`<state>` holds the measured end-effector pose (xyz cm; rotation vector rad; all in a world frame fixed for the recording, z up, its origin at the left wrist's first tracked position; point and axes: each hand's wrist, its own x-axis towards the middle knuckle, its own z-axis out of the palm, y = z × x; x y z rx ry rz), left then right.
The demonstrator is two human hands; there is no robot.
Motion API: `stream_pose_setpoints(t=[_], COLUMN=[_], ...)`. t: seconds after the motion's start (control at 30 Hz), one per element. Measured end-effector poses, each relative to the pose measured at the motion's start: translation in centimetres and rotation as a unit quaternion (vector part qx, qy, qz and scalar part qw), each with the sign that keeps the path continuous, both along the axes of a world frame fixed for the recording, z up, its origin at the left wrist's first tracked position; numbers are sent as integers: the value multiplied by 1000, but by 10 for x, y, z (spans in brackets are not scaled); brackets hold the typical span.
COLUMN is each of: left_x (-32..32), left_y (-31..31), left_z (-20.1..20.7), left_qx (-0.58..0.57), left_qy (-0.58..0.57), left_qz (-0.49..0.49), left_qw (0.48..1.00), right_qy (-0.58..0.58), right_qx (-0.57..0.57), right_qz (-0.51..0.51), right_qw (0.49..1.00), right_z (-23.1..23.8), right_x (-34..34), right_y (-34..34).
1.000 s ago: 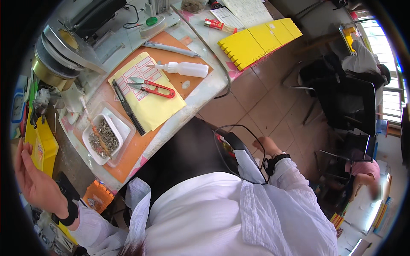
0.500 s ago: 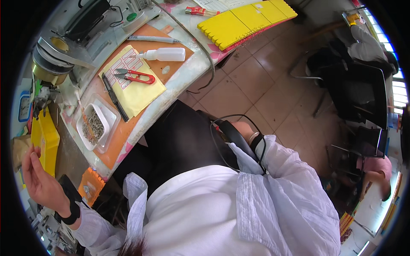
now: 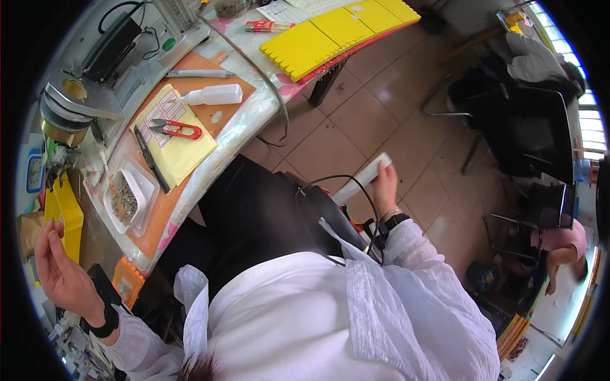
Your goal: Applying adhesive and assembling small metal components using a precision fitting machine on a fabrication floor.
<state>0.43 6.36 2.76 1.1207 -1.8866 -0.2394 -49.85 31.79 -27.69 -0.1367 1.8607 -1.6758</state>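
My right hand (image 3: 384,188), out over the floor to the right of my lap, grips a white flat strip (image 3: 363,177) between thumb and fingers. The strip slants down to the left behind a black cable. At the far left my left hand (image 3: 67,273) is raised beside the table, its fingertips drawn together near a yellow bin (image 3: 64,213). What they pinch, if anything, is too small to make out. Nearest to that hand on the table is a white tray (image 3: 150,193) of small metal pieces. Red-handled thread snips (image 3: 181,129) and a black pen-like tool (image 3: 151,159) lie on yellow paper (image 3: 185,162).
A white squeeze bottle (image 3: 217,94) lies beyond the snips. A machine with a round metal drum (image 3: 65,120) stands at the table's left. Yellow boards (image 3: 337,39) overhang the far table edge. Black chairs (image 3: 521,136) and other people occupy the right side.
My right hand has come up from beside my lap, away to the right, bringing the white strip into view. My left hand keeps its pinched pose. The view has shifted slightly.
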Motion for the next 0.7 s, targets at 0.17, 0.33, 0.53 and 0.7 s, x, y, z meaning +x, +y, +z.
stream_pose_setpoints(t=[0.17,0.33,0.53,0.7], left_x=[-48,-143,-218,-204], left_y=[15,62,89,91], left_z=[5,-6,-10,-11], left_qx=[-8,179,288,397], left_qy=[16,93,61,46], left_qz=[-75,-278,-367,-334], left_qw=[997,939,882,854], right_qy=[40,60,-64,-182], right_qx=[-177,-362,-393,-460], right_qz=[-116,8,187,217], right_qw=[977,930,898,841], right_z=[135,252,286,275], right_x=[-17,43,131,142], right_y=[-40,-76,-108,-115])
